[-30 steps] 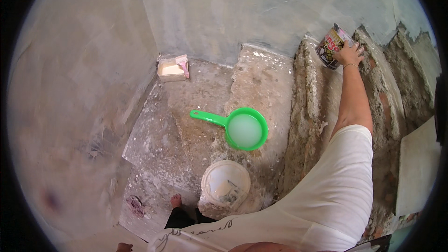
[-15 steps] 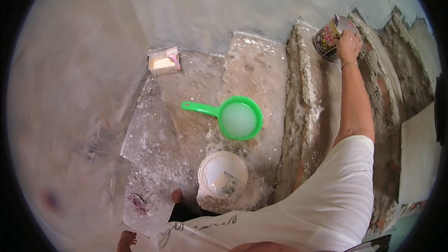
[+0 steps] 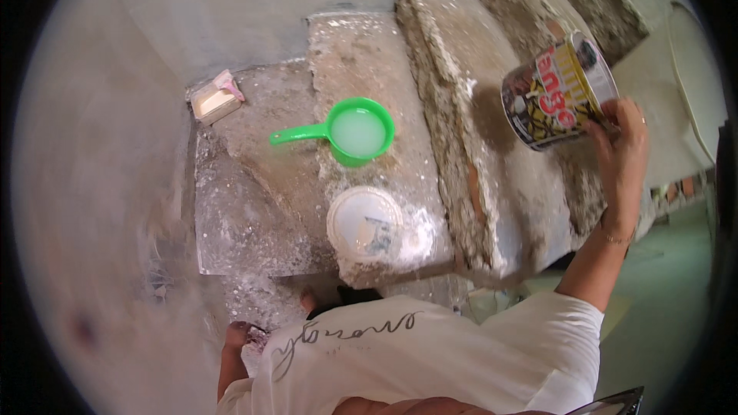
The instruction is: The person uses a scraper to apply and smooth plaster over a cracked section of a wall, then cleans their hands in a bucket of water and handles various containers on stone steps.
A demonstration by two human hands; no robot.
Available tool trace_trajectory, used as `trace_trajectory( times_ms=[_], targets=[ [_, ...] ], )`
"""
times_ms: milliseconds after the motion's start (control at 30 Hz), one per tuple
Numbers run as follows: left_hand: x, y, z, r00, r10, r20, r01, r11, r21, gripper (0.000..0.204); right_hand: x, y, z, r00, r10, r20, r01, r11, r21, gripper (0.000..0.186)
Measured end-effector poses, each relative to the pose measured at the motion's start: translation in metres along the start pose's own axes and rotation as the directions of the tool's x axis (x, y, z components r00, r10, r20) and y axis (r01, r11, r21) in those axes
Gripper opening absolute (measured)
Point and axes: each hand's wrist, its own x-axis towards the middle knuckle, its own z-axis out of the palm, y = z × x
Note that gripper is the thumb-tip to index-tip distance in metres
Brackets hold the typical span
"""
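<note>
My right hand (image 3: 626,129) grips the rim of a large round tin (image 3: 538,96) with yellow, pink and black printing. The tin is tilted, its mouth facing right, and hangs over the rough steps; a dark patch shows inside near the mouth. My left hand (image 3: 238,333) hangs low at the left beside my white shirt, fingers mostly hidden. A green dipper (image 3: 298,134) with cloudy whitish liquid stands on the ledge, its handle pointing left. Nearer to me is a white round bucket (image 3: 346,234) or lid, smeared with a grey patch; its depth is unclear.
A small rectangular tub (image 3: 206,110) of cream-coloured material, with a pink-handled brush (image 3: 231,86) on it, sits by the wall corner. Rough, broken steps (image 3: 453,131) rise to the right. White powder (image 3: 419,234) lies beside the round bucket. Grey plastered wall (image 3: 254,8) runs behind.
My right hand has brought the tin from the far steps nearer to me and to the right, swinging its printed side into view. The view has shifted, and my left hand sits higher in it.
</note>
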Motion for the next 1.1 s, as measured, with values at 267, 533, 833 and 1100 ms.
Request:
trace_trajectory(
  times_ms=[267,533,833,1100],
  targets=[
    [0.051,0.006,-0.052,0.992,0.114,0.059,-0.119,0.987,0.106,0.035,-0.119,0.007,-0.016,0.944,0.301,0.133,-0.287,0.951,-0.11,0.021],
    [0.039,0.014,-0.092,0.998,0.062,-0.008,-0.06,0.979,0.195,0.034,-0.133,-0.005,-0.032,0.939,0.306,0.158,-0.269,0.938,-0.218,0.02],
    [0.064,-0.041,-0.098,0.948,0.255,0.188,-0.308,0.88,0.362,0.034,-0.144,-0.004,-0.028,0.951,0.28,0.129,-0.248,0.944,-0.219,0.025],
    [0.056,0.023,-0.072,0.984,0.133,0.123,-0.144,0.986,0.086,0.033,-0.128,-0.004,-0.025,0.958,0.253,0.133,-0.215,0.945,-0.245,0.024]
  ],
)
